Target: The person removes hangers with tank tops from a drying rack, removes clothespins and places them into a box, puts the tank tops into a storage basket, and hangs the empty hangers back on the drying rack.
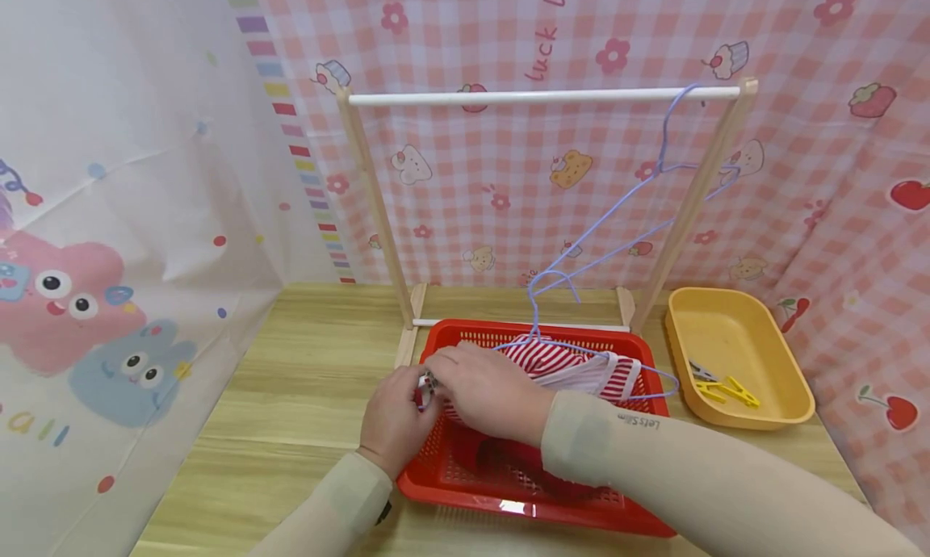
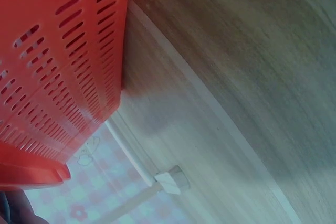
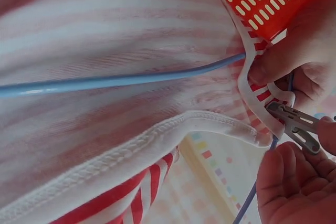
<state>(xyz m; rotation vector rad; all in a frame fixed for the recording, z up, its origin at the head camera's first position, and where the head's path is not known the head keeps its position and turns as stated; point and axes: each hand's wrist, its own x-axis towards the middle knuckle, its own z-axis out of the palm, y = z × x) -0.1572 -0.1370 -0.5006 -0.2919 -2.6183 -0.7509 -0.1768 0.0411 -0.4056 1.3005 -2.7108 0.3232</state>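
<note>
A red-and-white striped garment with white trim lies over the red basket, a blue hanger running through it. At the garment's left end, my left hand grips the trimmed edge around the hanger. My right hand reaches across to the same spot and pinches a grey clip by its handles. The clip's tip is right at the white trim in the right wrist view. In the head view the fingers cover most of the clip. Dark red cloth lies lower in the basket.
Behind the basket stands a wooden rack with a white rod. A second blue hanger hangs from the rod's right end. To the right sits a yellow tray holding yellow clips and a grey clip.
</note>
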